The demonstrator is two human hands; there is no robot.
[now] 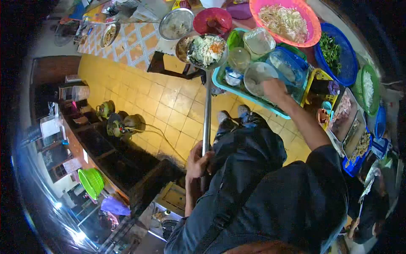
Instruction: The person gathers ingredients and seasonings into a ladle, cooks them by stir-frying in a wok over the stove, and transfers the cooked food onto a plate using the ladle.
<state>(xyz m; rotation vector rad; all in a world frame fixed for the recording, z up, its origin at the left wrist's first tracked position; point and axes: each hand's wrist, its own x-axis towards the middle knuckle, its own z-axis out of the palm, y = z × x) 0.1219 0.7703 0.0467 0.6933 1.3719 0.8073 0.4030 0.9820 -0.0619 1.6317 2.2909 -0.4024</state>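
Observation:
My left hand (198,163) is wrapped round the long metal handle of a ladle (207,114). Its bowl, at the top centre, holds chopped white food (206,50) with an orange patch. My right hand (274,89) reaches into a round pale container (256,76); its fingertips are hidden inside, so what they hold does not show. That container stands in a turquoise tray (253,99), beside a round clear-lidded tub (239,59), a square clear container (259,41) and a blue container (289,63).
Behind the tray are a pink basket of shredded food (312,29), a red bowl (218,16) and a metal bowl (169,21). A blue basket (351,63) holds green leaves. Gas cylinders (116,122) stand at left. Another person (372,203) is at the lower right.

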